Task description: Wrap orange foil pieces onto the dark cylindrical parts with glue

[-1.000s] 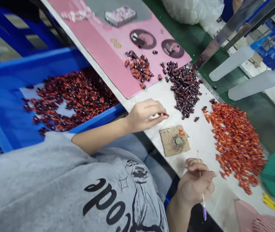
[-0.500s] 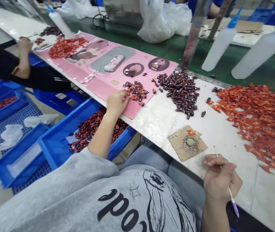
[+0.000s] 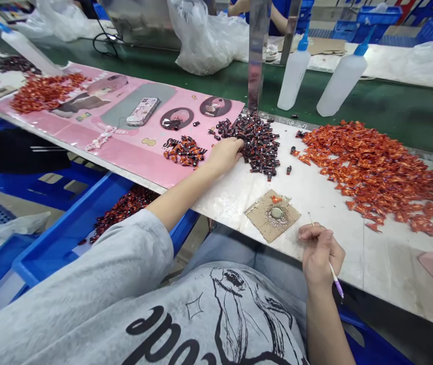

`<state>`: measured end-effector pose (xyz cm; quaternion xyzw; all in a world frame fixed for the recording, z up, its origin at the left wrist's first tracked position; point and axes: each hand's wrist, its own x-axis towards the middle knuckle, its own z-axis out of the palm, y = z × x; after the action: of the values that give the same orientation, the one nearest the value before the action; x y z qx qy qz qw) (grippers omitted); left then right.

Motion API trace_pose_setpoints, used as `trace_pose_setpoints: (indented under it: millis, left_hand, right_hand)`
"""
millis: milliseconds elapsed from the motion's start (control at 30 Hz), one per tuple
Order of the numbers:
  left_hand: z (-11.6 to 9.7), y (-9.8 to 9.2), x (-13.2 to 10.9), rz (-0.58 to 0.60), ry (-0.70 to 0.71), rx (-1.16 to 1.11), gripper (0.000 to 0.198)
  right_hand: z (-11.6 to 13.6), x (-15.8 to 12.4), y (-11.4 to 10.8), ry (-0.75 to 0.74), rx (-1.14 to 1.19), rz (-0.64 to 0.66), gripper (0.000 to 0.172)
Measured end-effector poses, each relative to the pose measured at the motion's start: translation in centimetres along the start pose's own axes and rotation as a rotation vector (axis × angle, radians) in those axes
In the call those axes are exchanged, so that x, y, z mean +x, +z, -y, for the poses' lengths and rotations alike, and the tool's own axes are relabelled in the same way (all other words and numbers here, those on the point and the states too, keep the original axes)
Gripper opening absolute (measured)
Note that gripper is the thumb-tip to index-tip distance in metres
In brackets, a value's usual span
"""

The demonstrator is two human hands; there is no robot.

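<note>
My left hand (image 3: 226, 156) reaches to the near left edge of a pile of small black-and-orange parts (image 3: 258, 142). Its fingers are curled together at the pile, and whatever is between the fingertips is hidden. In my right hand (image 3: 321, 251) is a thin white stick (image 3: 332, 274) with a purple end, held like a pen over the table's front edge. Left of that hand lies a square of cardboard (image 3: 264, 225) bearing a round dish (image 3: 276, 213) and an orange piece (image 3: 275, 199). A smaller group of black-and-orange parts (image 3: 185, 151) rests on the pink mat (image 3: 140, 162).
A big heap of orange pieces (image 3: 368, 162) covers the right side. Two white squeeze bottles (image 3: 292, 76) stand behind, near a metal post (image 3: 258, 61). A phone (image 3: 143, 111) lies on the mat. Below the table edge is a blue bin (image 3: 60, 235) of parts.
My left hand has moved right, from the small group on the mat to the larger dark pile. My right hand still holds the stick. The view has turned to the right.
</note>
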<state>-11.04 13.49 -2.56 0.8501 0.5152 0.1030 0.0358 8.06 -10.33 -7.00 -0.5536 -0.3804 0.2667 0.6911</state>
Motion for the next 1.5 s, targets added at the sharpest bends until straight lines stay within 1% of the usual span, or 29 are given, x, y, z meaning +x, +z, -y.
trace_pose_setpoints:
  millis: [67,133,200,267,333,367,433,467,533,633,700,767,867,967,1200,1367,1500]
  left_hand:
    - [0.0,0.1,0.1,-0.011,-0.003,-0.019,0.027]
    - [0.4,-0.1,-0.4,-0.035,-0.008,-0.032,0.036]
    - [1.0,-0.6,-1.5,-0.105,-0.005,-0.117,0.039]
    - [1.3,-0.9,-3.3,-0.218,0.006,-0.343,0.03]
    - [1.0,-0.8,-5.6,-0.316,0.01,-0.705,0.019]
    - [0.5,-0.6,-6.8,-0.341,-0.001,-0.904,0.016]
    - [-1.0,0.3,-9.1,-0.333,-0.057,-1.266,0.017]
    - [-2.0,0.7,-10.2,-0.321,-0.096,-1.401,0.019]
    - [-3.9,1.7,-11.9,-0.274,-0.174,-1.599,0.023]
    - [-6.2,2.6,-13.3,-0.173,-0.252,-1.781,0.025]
    - [-7.1,2.9,-13.6,-0.116,-0.274,-1.856,0.025]
    - [-7.6,3.0,-13.8,-0.069,-0.28,-1.913,0.025]
    - [-7.9,3.0,-13.7,0.016,-0.277,-1.977,0.024]
    - [-8.0,3.1,-13.4,0.069,-0.273,-2.001,0.023]
    - [-7.8,3.2,-13.1,0.112,-0.272,-1.98,0.025]
    - [-7.7,3.3,-13.2,0.08,-0.282,-1.925,0.031]
    - [-7.8,3.3,-13.3,0.063,-0.27,-1.9,0.03]
  right_hand:
    - [0.1,0.1,0.1,0.013,0.015,-0.008,0.054]
    - [0.1,0.2,0.3,0.01,0.071,-0.028,0.053]
    - [0.2,0.3,0.5,-0.017,0.155,-0.076,0.052]
    - [0.3,0.3,0.7,-0.05,0.185,-0.134,0.045]
    - [0.5,0.4,0.9,-0.069,0.106,-0.163,0.033]
    - [0.7,0.4,1.0,-0.067,0.053,-0.159,0.029]
    - [1.1,0.6,1.4,-0.059,-0.021,-0.13,0.025]
    - [1.2,0.8,1.6,-0.056,-0.04,-0.108,0.024]
    - [1.3,1.2,2.1,-0.046,-0.071,-0.055,0.02]
    - [0.9,1.7,2.7,-0.033,-0.136,0.039,0.013]
    - [0.5,1.9,2.9,-0.041,-0.181,0.095,0.011]
    - [0.1,1.8,2.9,-0.07,-0.245,0.134,0.017]
    - [-0.1,1.6,2.9,-0.137,-0.379,0.17,0.021]
    - [-0.2,1.4,3.0,-0.162,-0.481,0.201,0.023]
    - [0.0,1.6,3.1,-0.121,-0.491,0.229,0.026]
    - [0.4,1.8,3.1,-0.14,-0.551,0.247,0.028]
    - [0.4,1.8,3.2,-0.187,-0.582,0.239,0.029]
